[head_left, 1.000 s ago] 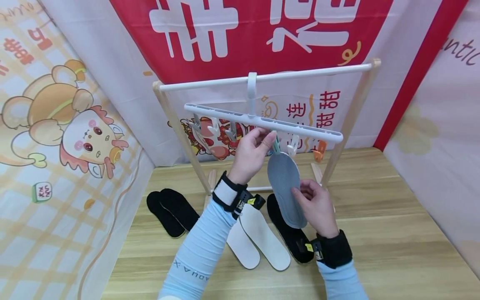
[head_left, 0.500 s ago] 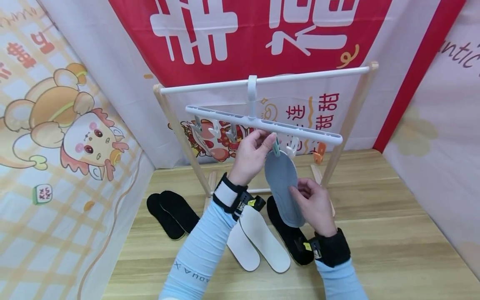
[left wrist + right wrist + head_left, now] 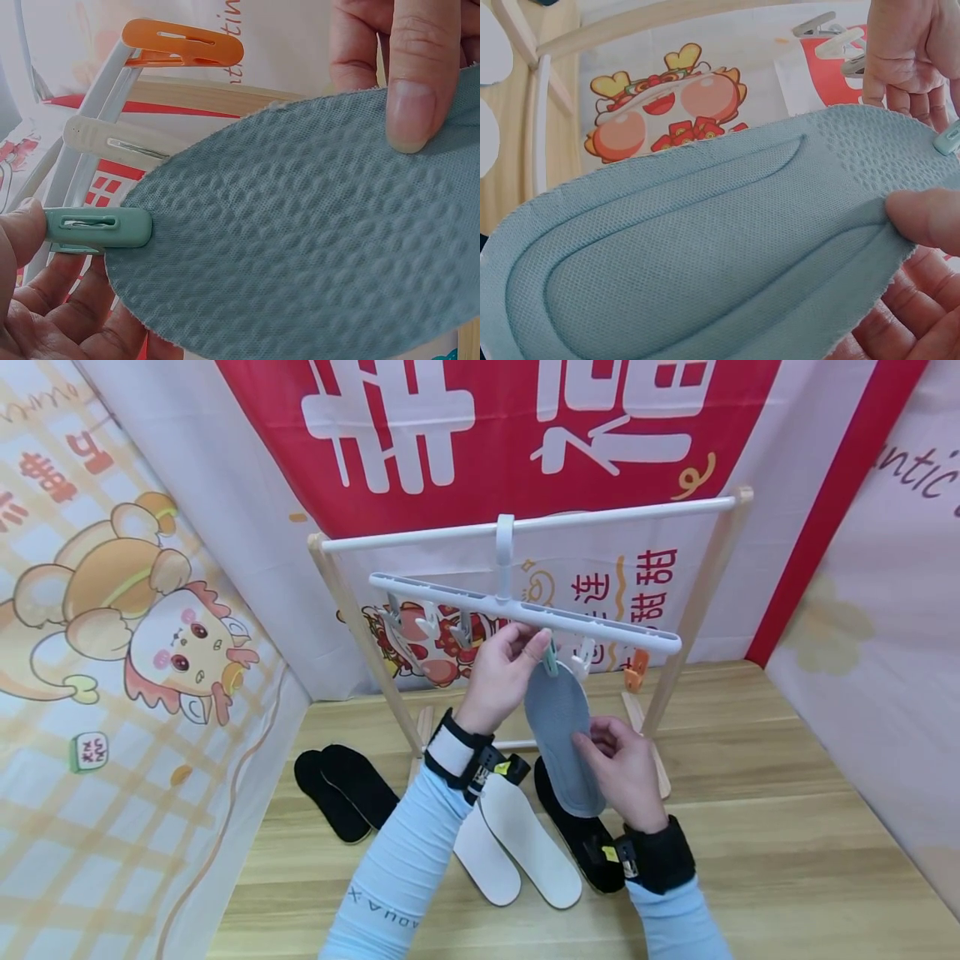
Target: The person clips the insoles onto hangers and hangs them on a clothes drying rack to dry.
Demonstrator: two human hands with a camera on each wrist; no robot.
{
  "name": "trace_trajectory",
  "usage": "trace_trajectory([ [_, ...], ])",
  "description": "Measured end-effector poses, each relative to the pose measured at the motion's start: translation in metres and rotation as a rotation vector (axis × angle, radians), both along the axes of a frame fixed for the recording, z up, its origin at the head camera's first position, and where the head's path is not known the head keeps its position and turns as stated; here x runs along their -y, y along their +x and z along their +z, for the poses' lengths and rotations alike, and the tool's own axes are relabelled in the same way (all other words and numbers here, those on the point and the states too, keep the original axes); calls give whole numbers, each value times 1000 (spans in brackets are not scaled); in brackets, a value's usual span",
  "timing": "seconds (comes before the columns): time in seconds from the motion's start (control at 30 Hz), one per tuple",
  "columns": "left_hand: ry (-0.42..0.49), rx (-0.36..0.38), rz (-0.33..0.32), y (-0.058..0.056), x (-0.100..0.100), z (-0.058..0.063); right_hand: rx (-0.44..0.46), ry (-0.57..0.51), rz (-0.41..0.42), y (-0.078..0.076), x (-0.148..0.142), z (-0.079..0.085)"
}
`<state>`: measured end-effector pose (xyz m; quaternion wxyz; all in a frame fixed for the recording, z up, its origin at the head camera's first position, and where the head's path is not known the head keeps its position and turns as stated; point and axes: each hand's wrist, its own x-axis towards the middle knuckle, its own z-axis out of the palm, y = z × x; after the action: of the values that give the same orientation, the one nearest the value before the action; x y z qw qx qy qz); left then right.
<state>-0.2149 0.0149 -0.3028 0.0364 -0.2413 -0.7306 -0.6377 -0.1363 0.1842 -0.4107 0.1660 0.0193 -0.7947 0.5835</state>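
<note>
A grey insole (image 3: 561, 727) hangs below the white clip hanger (image 3: 525, 612), its upper end at a green clothespin (image 3: 97, 227). My left hand (image 3: 498, 672) pinches the tail of that clothespin between thumb and fingers. In the left wrist view the clothespin's jaws lie over the insole's edge. My right hand (image 3: 621, 768) pinches the insole's side edge about midway down, thumb on the front face and fingers behind, as the right wrist view shows. A white clothespin (image 3: 120, 142) and an orange clothespin (image 3: 184, 43) hang beside the green one.
The hanger hooks over the white rod (image 3: 420, 532) of a wooden rack (image 3: 701, 602). White insoles (image 3: 528, 843), black insoles (image 3: 352, 785) and another black insole (image 3: 577, 839) lie on the wooden table (image 3: 787, 827). Grey clothespins (image 3: 462, 628) hang at the hanger's left. Printed cloth surrounds the table.
The insole, with my right hand on it, has shifted slightly left. My left hand keeps its pinch on the green clothespin and has sunk a little in the view.
</note>
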Motion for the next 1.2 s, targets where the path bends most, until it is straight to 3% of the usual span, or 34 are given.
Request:
trace_trajectory([
  [0.27,-7,-14,4,0,2,0,85,-40,-11,0,5,0],
  [0.53,-8,-12,7,-1,3,-2,100,-58,-10,-2,9,0],
  [0.6,-6,-15,6,-1,3,-2,106,-71,1,2,12,10],
  [0.73,-9,-11,12,-2,4,-3,104,-91,30,-1,13,10],
  [0.83,-10,-1,13,-3,4,-5,92,-78,44,-9,10,-2],
  [1.2,5,15,2,-11,3,-8,94,18,69,-33,10,-10],
])
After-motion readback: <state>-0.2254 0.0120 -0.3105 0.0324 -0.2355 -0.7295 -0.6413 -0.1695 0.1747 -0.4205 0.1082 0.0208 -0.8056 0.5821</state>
